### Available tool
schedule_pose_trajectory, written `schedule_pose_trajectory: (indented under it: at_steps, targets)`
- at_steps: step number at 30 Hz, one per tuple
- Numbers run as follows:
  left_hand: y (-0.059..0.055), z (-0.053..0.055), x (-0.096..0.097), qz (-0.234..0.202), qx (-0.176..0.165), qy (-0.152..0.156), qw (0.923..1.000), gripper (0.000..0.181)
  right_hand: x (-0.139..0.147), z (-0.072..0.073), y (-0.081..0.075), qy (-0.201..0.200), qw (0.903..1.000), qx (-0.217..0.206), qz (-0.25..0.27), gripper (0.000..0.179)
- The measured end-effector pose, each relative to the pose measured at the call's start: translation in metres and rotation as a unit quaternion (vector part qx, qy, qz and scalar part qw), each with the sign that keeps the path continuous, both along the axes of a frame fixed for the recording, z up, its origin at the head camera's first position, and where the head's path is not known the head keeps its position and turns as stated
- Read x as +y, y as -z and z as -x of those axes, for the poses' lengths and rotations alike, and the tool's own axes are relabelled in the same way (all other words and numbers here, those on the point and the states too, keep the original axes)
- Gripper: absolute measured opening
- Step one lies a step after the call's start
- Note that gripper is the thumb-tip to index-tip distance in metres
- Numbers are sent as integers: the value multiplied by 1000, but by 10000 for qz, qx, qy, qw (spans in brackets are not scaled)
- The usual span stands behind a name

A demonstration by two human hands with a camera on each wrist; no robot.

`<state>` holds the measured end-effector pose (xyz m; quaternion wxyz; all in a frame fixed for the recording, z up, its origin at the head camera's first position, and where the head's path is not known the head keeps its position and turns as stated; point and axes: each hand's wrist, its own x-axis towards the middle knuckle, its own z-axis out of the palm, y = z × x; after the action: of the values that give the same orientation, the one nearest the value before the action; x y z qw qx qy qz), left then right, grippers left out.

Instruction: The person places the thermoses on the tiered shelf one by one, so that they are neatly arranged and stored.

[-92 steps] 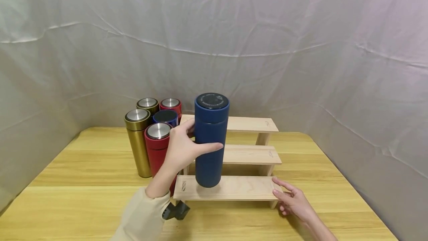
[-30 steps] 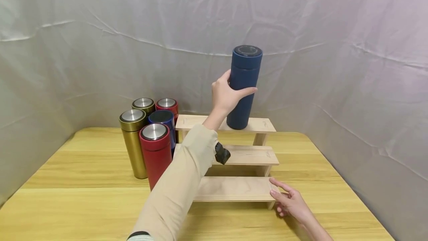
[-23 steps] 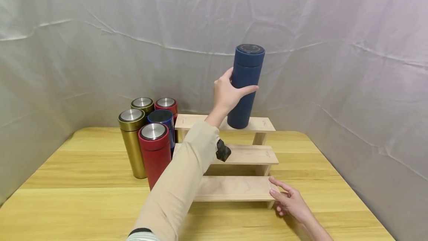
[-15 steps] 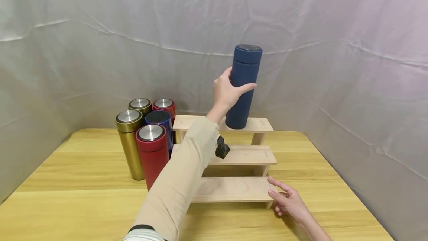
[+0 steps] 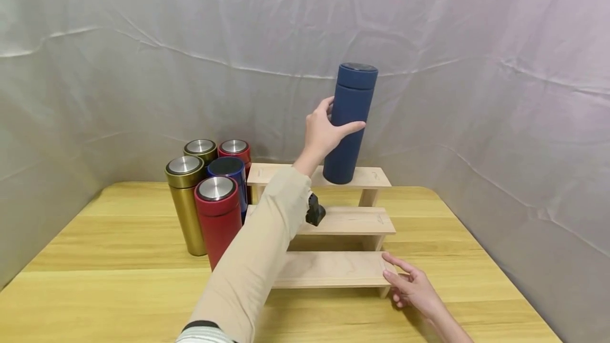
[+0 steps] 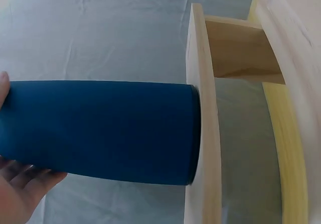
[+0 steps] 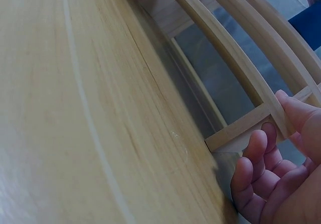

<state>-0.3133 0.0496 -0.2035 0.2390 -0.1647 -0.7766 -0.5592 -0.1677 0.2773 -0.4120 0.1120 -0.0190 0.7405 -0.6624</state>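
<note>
A tall dark-blue thermos bottle (image 5: 350, 120) stands nearly upright at the top step of a three-tier wooden display shelf (image 5: 333, 269), right of that step's middle. My left hand (image 5: 321, 128) grips the bottle round its middle, thumb across the front. In the left wrist view, the base of the blue bottle (image 6: 110, 131) meets the top board (image 6: 203, 133); whether it sits fully flat I cannot tell. My right hand (image 5: 413, 287) holds the right end of the lowest step between thumb and index finger. The other fingers of this hand (image 7: 281, 179) curl below the board.
Left of the shelf several more thermos bottles stand close together: a front red one (image 5: 218, 221), a gold one (image 5: 188, 210), a glossy blue one (image 5: 229, 168), plus another gold and another red behind. A grey curtain (image 5: 286, 41) hangs behind the wooden table (image 5: 119, 300).
Over three seconds, my left hand has carried the blue thermos bottle from above the lowest step up, back and right to the top step. Lately it shifts only slightly. My right hand stays put.
</note>
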Motion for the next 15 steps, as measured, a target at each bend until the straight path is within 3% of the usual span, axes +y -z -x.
schedule_pose_trajectory:
  at_steps: [9,12,15]
  targets:
    - [12,-2,-7,-597,-206,493,9968,73,0,0,0,-14,10000,22,-57,35]
    - [18,-3,-10,-711,-470,568,9947,70,0,1,0,-12,10000,30,-57,35]
    - [22,-6,-14,-410,-935,424,9939,67,0,1,0,9,10000,29,-67,35]
